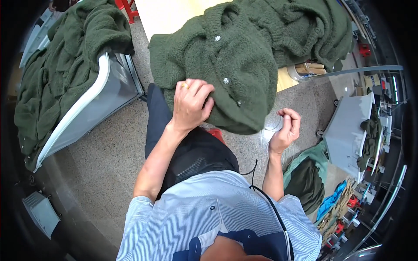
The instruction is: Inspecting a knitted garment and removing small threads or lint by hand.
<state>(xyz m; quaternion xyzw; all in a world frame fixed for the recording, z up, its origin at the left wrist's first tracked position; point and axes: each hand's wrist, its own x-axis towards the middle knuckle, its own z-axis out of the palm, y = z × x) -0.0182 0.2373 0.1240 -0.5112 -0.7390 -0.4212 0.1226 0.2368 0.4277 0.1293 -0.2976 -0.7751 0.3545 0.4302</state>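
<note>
A dark green knitted cardigan point(248, 56) with sparkly buttons point(226, 81) lies over the near edge of a pale yellow table point(167, 15), its lower part hanging toward my lap. My left hand point(191, 102) is closed on the cardigan's edge, close to the buttons; a yellow band circles one finger. Off to the right, apart from the cloth, my right hand point(286, 131) is raised with thumb and fingertips pinched together. Faint thin lines show near those fingertips, but what they hold is too small to make out.
More green knitwear point(61, 82) fills a white bin point(104, 82) at the left. A container of wooden-looking pieces point(308, 69) sits at the table's right corner. To the right are a white wheeled cart point(348, 128) and a dark green cloth pile point(307, 178). A grey-white box point(41, 213) stands at lower left.
</note>
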